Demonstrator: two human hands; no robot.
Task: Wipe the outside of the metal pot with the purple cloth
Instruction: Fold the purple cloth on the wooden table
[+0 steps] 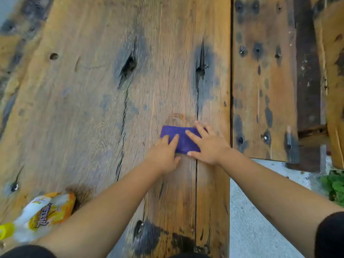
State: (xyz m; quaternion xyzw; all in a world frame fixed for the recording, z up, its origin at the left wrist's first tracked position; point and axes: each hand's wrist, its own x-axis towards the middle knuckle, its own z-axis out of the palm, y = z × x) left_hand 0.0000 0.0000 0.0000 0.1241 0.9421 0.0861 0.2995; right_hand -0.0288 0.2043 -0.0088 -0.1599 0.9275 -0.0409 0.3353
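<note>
Cloth [183, 139] — purple, folded into a flat rectangle — lies on the table [89, 112] under both hands, near the plank's right edge. Left hand [164, 153] rests palm-down on the cloth's near-left corner, fingers [174, 141] spread a little and laid flat on the fabric, thumb on bare wood just below the cloth; it presses, not clamped on anything. Right hand [208, 146] lies palm-down over the cloth's right half, fingers splayed wide and reaching past the far edge, thumb along the cloth's near edge; also flat and open, nothing pinched. The two hands sit just beside each other with a strip of purple showing between them. Both forearms are bare, with dark sleeves at the bottom corners. Pot does not show in this view. Well behind the left hand, beside the left forearm at the lower left, a yellow-and-white snack bag [41, 215] lies on the wood, blurred. To the right of the right hand a gap separates a second plank [264, 81] with dark nail marks; below it is pale ground [260, 220] — some green leaves [334, 185] at the far right edge.
</note>
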